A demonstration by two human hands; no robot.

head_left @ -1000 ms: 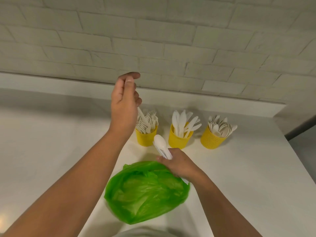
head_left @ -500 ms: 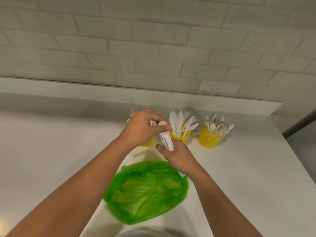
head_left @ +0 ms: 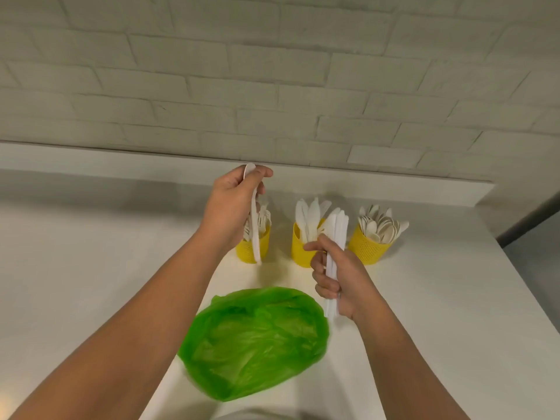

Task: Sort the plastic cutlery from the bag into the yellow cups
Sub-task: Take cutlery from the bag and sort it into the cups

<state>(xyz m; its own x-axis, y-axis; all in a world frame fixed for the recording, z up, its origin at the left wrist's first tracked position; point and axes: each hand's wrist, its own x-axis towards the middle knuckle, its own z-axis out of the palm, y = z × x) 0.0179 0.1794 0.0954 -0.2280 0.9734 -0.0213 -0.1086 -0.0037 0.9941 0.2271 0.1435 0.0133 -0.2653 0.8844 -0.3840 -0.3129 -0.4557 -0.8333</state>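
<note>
Three yellow cups stand in a row at the back of the white counter: the left cup (head_left: 253,248) with forks, the middle cup (head_left: 300,248) with knives, the right cup (head_left: 365,248) with spoons. My left hand (head_left: 230,207) pinches one white plastic utensil (head_left: 254,219) by its top end, and it hangs down in front of the left cup. My right hand (head_left: 339,274) grips a bundle of white cutlery (head_left: 336,237) upright, in front of the middle cup. The green plastic bag (head_left: 254,341) lies crumpled on the counter below both hands.
The white counter (head_left: 91,283) runs to a raised ledge (head_left: 394,189) under a pale brick wall. Its right edge (head_left: 527,298) drops off beside the spoon cup. Bare surface lies to the left of the cups and the bag.
My left hand came down to the bundle, pinched one piece and lifted it away up and to the left. My right hand shifted right with the rest of the bundle.
</note>
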